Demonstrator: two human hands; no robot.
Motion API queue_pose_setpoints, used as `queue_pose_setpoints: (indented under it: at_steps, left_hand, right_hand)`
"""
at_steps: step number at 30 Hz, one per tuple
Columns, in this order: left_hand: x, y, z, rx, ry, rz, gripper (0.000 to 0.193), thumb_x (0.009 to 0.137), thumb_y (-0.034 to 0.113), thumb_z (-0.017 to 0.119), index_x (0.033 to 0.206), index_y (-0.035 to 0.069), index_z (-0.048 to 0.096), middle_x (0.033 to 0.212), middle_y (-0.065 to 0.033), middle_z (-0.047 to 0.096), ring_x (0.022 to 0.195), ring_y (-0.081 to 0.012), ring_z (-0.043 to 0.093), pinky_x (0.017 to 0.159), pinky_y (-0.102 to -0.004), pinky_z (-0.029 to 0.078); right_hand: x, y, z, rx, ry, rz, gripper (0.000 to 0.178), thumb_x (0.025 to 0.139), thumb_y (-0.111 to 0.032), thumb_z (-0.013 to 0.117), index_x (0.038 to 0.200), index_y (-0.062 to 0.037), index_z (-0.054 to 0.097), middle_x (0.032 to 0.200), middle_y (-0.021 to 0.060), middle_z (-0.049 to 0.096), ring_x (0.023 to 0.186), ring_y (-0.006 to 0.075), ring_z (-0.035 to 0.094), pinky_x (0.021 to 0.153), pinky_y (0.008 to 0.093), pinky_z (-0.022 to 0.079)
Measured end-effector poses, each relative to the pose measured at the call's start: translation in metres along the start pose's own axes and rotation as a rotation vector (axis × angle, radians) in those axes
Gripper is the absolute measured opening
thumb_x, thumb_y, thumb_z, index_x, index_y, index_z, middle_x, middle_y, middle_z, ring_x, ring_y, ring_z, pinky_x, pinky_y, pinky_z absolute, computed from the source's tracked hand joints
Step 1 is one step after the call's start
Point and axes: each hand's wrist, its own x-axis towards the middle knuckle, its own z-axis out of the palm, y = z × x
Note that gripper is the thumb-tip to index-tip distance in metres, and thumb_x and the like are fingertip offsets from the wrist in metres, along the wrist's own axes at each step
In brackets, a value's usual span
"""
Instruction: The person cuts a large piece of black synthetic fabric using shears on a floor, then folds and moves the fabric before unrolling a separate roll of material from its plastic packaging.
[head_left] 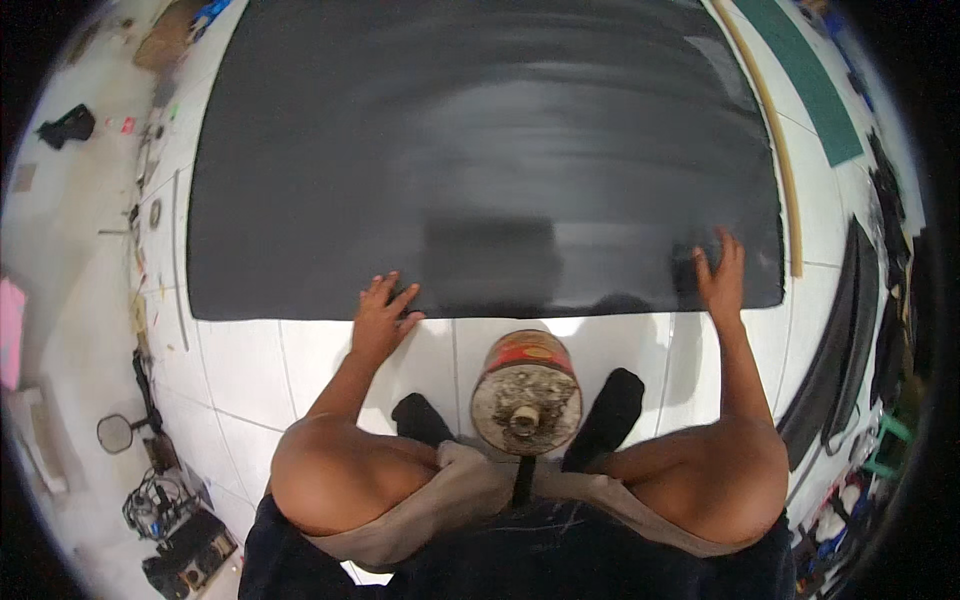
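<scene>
"Where the floor (240, 365) shows white tile, what lies over it?"

"One broad black sheet (480, 170), flat. Smooth face, soft sheen in streaks; near edge almost straight, right edge slightly uneven. Far edge runs out of view at the top."

"And each grip?"

"Left grip (378, 318): at the near edge, fingers spread, fingertips on the sheet. Right grip (722, 278): close to the near right corner, fingers loosely parted over the sheet. Cannot tell how hard either presses."

"Other shapes?"

"Between two dark-covered feet (610, 415), a round can (525, 395): red band, pale top blotched dark, stubby knob at the middle. Just beside the sheet's right edge, a slim tan strip (787, 190), bowed in the fisheye view. Outside that, a flat green strip (805, 85), its far end cut off."

"What resists reading?"

"Black material (835, 340) at right, long and curved, its texture lost in the dark. At far left, a pink item (11, 330) cut by the rim, kind unclear. Small clutter (165, 505) at lower left, cables among it, mostly too blurred to sort."
</scene>
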Motion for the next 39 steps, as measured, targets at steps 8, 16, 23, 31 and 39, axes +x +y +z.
queue_pose_setpoints:
  at_steps: [8,16,23,31,39]
  left_hand:
    - [0.021,0.019,-0.019,-0.126,-0.094,-0.001,0.059,0.080,0.035,0.074,0.134,0.020,0.054,0.146,-0.0140,0.039,0.139,-0.0367,0.032,0.111,-0.0574,0.029]
    - [0.023,0.017,-0.030,-0.089,-0.190,-0.038,0.066,0.085,0.042,0.068,0.143,0.027,0.042,0.145,-0.0142,0.037,0.135,-0.0367,0.035,0.107,-0.0513,0.038]
    - [0.024,0.012,-0.033,-0.096,-0.215,-0.078,0.069,0.081,0.039,0.073,0.143,0.031,0.044,0.147,-0.0147,0.035,0.135,-0.0345,0.036,0.105,-0.0464,0.042]
    - [0.037,0.023,-0.049,-0.092,-0.203,-0.170,0.078,0.074,0.037,0.080,0.142,0.026,0.044,0.153,-0.0169,0.027,0.140,-0.0347,0.031,0.108,-0.0469,0.038]
    - [0.039,0.022,-0.038,-0.104,-0.224,-0.060,0.090,0.069,0.029,0.085,0.147,0.025,0.038,0.150,-0.0289,0.025,0.134,-0.0457,0.034,0.108,-0.0502,0.036]
  right_hand:
    - [-0.065,-0.205,-0.049,0.259,-0.747,-1.389,0.047,0.072,-0.052,0.072,0.103,-0.0168,0.066,0.078,0.0000,0.057,0.076,0.0194,0.060,0.066,0.0366,0.045]
    - [-0.084,-0.222,-0.029,0.365,-0.588,-1.524,0.039,0.065,-0.040,0.080,0.090,-0.0140,0.065,0.071,-0.0003,0.055,0.065,0.0177,0.056,0.064,0.0325,0.041]
    - [-0.084,-0.198,-0.038,0.513,-0.464,-1.157,0.028,0.071,-0.029,0.075,0.073,-0.0067,0.058,0.066,0.0080,0.053,0.059,0.0249,0.054,0.058,0.0395,0.044]
    - [-0.023,-0.190,-0.045,0.451,-0.260,-0.890,0.035,0.073,-0.036,0.074,0.082,-0.0054,0.059,0.068,0.0090,0.054,0.065,0.0270,0.055,0.066,0.0405,0.043]
    - [0.037,-0.189,0.002,0.553,-0.164,-0.884,0.033,0.074,-0.035,0.074,0.082,-0.0060,0.061,0.071,0.0091,0.058,0.070,0.0277,0.059,0.072,0.0424,0.046]
